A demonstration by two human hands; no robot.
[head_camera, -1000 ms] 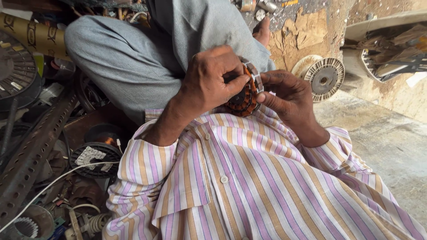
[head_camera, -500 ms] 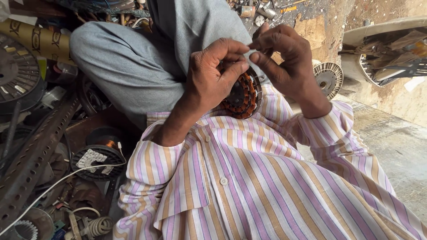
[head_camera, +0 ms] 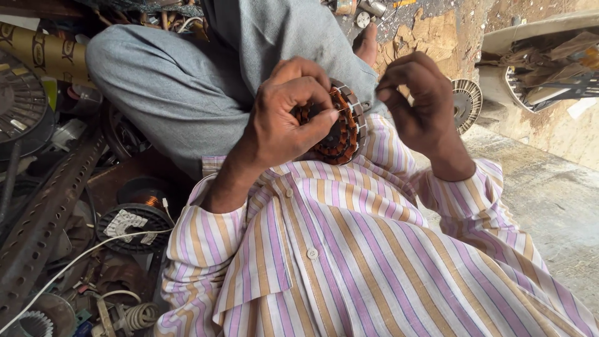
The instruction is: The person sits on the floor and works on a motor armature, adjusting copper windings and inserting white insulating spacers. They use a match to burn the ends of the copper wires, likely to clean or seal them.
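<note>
Since a second ago, my right hand (head_camera: 424, 100) pulled away, fingers pinched, on what I cannot tell. Left hand (head_camera: 287, 115) grips the stator (head_camera: 340, 131); winding it seems underway, needing steady tension next.

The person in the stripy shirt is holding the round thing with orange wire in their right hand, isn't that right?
Not quite. The head view shows the left hand holding the round wire-wound part. The right hand is raised beside it with its fingers pinched together, not gripping it. The shirt is indeed striped.
</note>
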